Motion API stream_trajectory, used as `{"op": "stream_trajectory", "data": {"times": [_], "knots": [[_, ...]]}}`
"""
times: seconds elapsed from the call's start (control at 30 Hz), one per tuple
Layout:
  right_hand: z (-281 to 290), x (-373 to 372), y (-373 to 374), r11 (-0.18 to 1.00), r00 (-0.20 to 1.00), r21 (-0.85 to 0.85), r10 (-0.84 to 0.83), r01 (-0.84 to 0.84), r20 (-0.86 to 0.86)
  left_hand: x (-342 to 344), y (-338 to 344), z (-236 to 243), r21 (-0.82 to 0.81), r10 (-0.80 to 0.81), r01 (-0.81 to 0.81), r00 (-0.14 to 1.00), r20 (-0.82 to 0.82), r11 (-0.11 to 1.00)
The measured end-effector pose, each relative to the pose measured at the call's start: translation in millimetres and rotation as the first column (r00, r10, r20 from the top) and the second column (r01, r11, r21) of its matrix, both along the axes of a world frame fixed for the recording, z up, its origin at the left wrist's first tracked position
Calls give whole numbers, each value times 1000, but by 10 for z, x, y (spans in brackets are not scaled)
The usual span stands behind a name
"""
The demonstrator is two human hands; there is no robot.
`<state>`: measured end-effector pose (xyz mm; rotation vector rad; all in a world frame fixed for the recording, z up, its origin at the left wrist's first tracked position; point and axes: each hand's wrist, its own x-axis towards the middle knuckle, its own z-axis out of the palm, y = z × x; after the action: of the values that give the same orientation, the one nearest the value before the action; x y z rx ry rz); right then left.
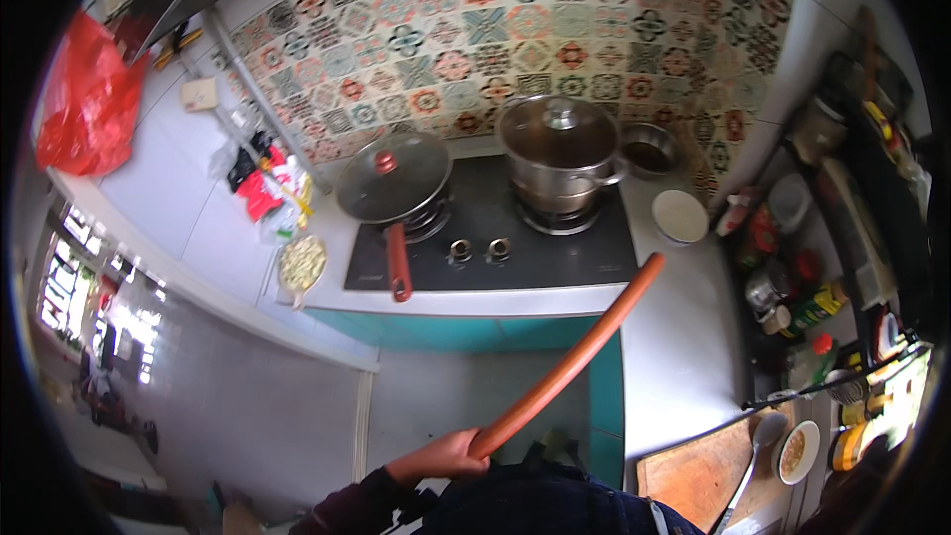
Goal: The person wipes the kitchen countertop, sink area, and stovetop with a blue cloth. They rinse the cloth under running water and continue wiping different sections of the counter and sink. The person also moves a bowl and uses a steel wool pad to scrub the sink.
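My left hand (443, 458) is closed around the lower end of a long orange-red pole (570, 362). The pole slants up and to the right, and its far tip reaches the front right corner of the black gas hob (555, 248). A frying pan with a glass lid and red handle (394, 178) sits on the left burner. A steel pot with a lid (560, 144) stands on the right burner. My dark sleeve comes in from the lower edge. My right hand is out of sight.
A small steel bowl (649, 149) and a white plate (680, 215) stand right of the hob. A plate of food (302, 263) lies to its left. A wooden cutting board (698, 471), a bowl of food (795, 451), bottles and jars fill the right counter. A red bag (87, 99) hangs upper left.
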<state>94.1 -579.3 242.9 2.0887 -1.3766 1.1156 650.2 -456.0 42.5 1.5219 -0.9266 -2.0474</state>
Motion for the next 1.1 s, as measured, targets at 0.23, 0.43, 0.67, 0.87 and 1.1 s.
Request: {"op": "stream_trajectory", "data": {"times": [0.23,0.43,0.67,0.87,1.1], "knots": [[-1901,2464,-63,253,746,762,525,-597,410,-159,-685,-141,-356,-161,123,984,-79,926],[-2079,3225,226,89,237,250,-133,-964,962,-532,-1135,-116,-743,-237,157,971,-2,651],[-1830,3895,552,397,371,405,-162,-824,914,-178,-1142,-34,-858,-477,125,866,-150,498],[-1914,4125,1434,718,62,354,-399,-599,915,771,-1144,-641,-569,-570,487,821,40,662],[-1938,4367,2995,756,171,602,-577,-257,799,1563,-933,-1538,-305,-634,743,668,389,596]]}}
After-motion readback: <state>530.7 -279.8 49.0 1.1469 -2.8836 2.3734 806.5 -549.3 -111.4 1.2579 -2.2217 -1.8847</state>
